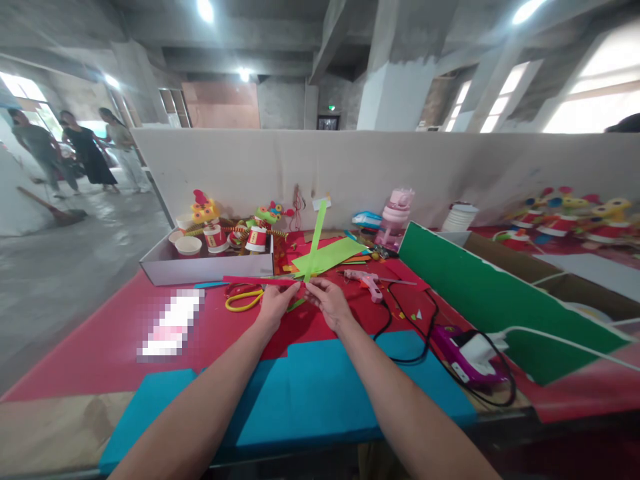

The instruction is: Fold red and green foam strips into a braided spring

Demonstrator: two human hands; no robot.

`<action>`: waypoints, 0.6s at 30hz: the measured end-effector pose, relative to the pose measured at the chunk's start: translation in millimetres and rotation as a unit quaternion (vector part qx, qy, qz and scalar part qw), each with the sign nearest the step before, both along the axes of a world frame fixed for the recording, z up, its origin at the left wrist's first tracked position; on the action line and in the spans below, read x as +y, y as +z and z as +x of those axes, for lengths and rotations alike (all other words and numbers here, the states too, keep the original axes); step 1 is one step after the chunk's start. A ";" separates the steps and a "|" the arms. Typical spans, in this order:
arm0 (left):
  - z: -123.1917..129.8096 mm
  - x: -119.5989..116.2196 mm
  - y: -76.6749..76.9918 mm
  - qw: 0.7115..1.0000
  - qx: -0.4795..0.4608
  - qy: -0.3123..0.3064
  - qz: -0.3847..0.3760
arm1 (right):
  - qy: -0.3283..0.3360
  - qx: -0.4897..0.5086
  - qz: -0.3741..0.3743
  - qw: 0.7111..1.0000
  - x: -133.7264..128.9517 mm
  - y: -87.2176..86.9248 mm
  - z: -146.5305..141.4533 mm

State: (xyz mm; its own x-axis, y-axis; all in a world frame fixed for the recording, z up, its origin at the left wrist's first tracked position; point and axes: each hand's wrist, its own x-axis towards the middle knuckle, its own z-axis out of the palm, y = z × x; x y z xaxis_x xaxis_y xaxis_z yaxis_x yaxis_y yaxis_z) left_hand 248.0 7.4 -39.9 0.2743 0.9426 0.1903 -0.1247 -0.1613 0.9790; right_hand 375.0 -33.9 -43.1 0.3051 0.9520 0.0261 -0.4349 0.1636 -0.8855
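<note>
My left hand [278, 301] pinches the right end of a red paper strip [250, 281], which stretches out to the left. Close beside it, my right hand [326, 299] has its fingers closed on the lower end of a light green paper strip [317, 237] that stands upright. The two strips meet at a right angle between my fingertips; whether they are stuck together cannot be made out. Yellow-handled scissors [244, 301] lie just left of my left hand. Behind my hands are light green paper sheets [334, 255], and a pink glue gun [367, 283] rests to the right.
Paper-cup figures [216, 239] stand in a white box [210, 269] at left. A green-sided box [490, 300], a purple power strip [465, 360] and black cables are at right. Blue sheets [330, 387] cover the front edge. Several people [90, 150] stand far left.
</note>
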 end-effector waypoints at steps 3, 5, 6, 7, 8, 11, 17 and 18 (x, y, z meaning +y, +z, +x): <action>0.2 1.3 1.0 1.000 0.010 -0.027 0.008 | 0.002 -0.004 0.012 1.000 -0.5 -0.2 -1.2; -0.2 2.3 0.8 0.999 0.013 -0.027 0.022 | 0.015 -0.001 0.012 1.000 -0.8 -0.4 -2.2; -0.5 2.8 0.5 0.999 0.015 -0.025 0.026 | 0.019 -0.002 0.009 1.000 -0.9 -0.5 -2.5; -0.8 3.2 0.1 0.999 0.018 -0.022 0.028 | 0.020 -0.008 0.005 1.000 -1.0 -0.6 -2.7; -1.0 3.7 -0.3 0.999 0.020 -0.018 0.029 | 0.019 -0.019 0.002 1.000 -1.1 -0.7 -2.6; -1.7 4.9 -1.6 0.999 0.023 -0.013 0.040 | 0.022 -0.056 0.008 0.998 -1.7 -0.4 -1.5; -2.8 10.0 -5.8 0.997 0.045 -0.023 0.055 | 0.048 -0.083 0.012 0.995 -3.4 1.8 3.2; -3.1 11.0 -6.6 0.996 0.057 -0.021 0.066 | 0.053 -0.086 0.007 0.995 -3.6 2.1 4.0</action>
